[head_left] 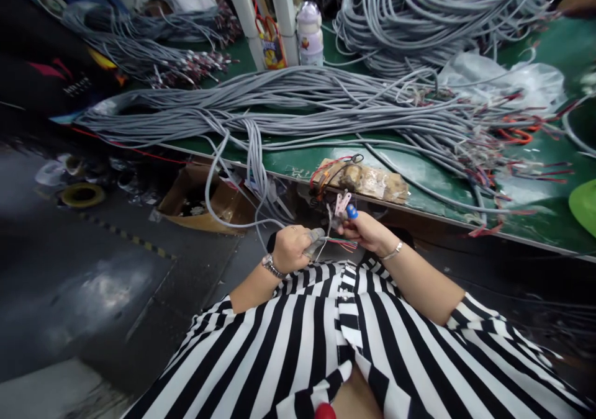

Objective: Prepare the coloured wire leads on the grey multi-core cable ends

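My left hand (292, 249) is closed round the end of a grey cable (215, 203), with grey coverings on its fingertips. Thin coloured wires (343, 243), red and green among them, stick out of the cable end to the right. Just right of it, my right hand (365, 229) is pinched, a blue cover on one fingertip. Pale strands lie close to its fingers, but what it grips is too small to make out. Above the fingers a pink clip (342, 204) shows at the bench edge, below a taped cardboard piece (367, 180).
A long bundle of grey cables (298, 121) lies along the green bench (298, 158), bare wire ends at right. Behind stand a bottle (310, 37) and a coiled cable heap (433, 15). A clear plastic bag (507, 81) lies at right. Under the bench is a cardboard box (205, 198).
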{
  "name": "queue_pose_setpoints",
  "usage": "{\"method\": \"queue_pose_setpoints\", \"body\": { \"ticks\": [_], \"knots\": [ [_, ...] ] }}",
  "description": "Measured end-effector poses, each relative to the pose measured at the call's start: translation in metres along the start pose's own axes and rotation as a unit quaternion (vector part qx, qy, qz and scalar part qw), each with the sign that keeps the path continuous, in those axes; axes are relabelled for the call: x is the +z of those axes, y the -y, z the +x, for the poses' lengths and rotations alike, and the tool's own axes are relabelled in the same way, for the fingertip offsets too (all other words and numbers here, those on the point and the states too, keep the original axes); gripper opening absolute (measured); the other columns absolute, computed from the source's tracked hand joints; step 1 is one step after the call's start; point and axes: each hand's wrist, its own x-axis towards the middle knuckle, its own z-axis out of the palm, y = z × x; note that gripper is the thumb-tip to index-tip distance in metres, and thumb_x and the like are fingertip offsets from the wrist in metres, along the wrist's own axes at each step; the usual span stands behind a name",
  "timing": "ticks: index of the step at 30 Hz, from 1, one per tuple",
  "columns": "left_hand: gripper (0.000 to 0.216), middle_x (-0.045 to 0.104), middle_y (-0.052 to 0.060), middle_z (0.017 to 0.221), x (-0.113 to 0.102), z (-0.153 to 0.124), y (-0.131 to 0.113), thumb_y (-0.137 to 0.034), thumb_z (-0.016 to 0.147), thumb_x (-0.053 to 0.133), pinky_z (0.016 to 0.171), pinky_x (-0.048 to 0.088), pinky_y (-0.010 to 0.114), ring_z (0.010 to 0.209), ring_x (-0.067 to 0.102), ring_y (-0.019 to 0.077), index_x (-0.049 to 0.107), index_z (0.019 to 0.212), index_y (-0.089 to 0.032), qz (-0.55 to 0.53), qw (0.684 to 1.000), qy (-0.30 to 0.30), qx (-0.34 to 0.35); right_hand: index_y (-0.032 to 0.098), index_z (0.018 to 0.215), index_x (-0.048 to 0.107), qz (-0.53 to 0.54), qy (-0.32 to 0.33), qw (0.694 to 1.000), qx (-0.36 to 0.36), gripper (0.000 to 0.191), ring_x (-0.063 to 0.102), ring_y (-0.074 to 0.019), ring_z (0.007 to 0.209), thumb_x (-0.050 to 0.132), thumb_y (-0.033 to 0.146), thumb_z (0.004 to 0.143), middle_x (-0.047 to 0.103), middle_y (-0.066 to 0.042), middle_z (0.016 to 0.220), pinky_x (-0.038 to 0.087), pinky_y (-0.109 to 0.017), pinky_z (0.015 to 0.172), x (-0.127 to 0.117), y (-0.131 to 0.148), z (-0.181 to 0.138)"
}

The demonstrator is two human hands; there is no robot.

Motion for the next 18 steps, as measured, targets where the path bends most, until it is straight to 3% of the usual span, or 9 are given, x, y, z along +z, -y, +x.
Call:
{"method": "queue_pose_setpoints", "body": {
  "ticks": [4,9,11,14,18],
  "knots": [
    [0.021,0.071,0.006,0.077,-0.003,-0.016,0.001,-0.019,0.08,0.053,0.066,0.048,0.029,0.068,0.062,0.0162,0.067,0.096,-0.018,0.016,0.999,0.03,0.013,0.015,0.065,0.053,-0.109,0.108,0.988,0.03,0.056,0.029,-0.0027,0.041,0.072,0.067,0.061,0.043,0.007,0.049,0.017,-0.018,0.038,0.005,-0.006,-0.016],
    [0.016,0.067,0.004,0.07,-0.002,-0.016,-0.001,-0.015,0.078,0.047,0.062,0.046,0.028,0.062,0.059,0.0147,0.062,0.082,-0.017,0.011,0.997,0.043,0.057,0.015,0.061,0.051,-0.139,0.093,0.984,0.057,0.046,0.033,-0.0027,0.043,0.082,0.048,0.057,0.047,0.007,0.05,0.023,-0.019,0.04,0.028,-0.008,-0.017],
    [0.015,0.067,0.004,0.07,-0.003,-0.014,-0.001,-0.015,0.078,0.046,0.061,0.046,0.027,0.061,0.059,0.0146,0.061,0.082,-0.018,0.004,0.997,0.04,0.063,0.016,0.058,0.05,-0.125,0.052,0.989,0.057,0.043,0.031,-0.0029,0.04,0.079,0.049,0.059,0.045,0.007,0.047,0.021,-0.019,0.039,0.031,-0.012,-0.013],
    [0.019,0.068,0.004,0.074,-0.004,-0.016,0.001,-0.017,0.08,0.047,0.062,0.047,0.028,0.064,0.061,0.0149,0.062,0.091,-0.018,0.006,0.998,0.034,0.06,0.018,0.056,0.045,-0.101,-0.06,0.993,0.023,0.041,0.025,-0.0025,0.036,0.074,0.047,0.063,0.037,0.009,0.04,0.014,-0.019,0.036,0.026,-0.02,-0.006],
    [0.021,0.07,0.005,0.074,-0.008,-0.019,-0.001,-0.018,0.081,0.049,0.062,0.049,0.028,0.064,0.062,0.0152,0.064,0.095,-0.017,-0.001,0.999,0.009,0.053,0.02,0.053,0.039,-0.091,-0.214,0.973,-0.011,0.041,0.022,-0.0022,0.034,0.072,0.042,0.064,0.036,0.009,0.039,0.011,-0.019,0.035,0.006,-0.026,0.005]
  ]
}}
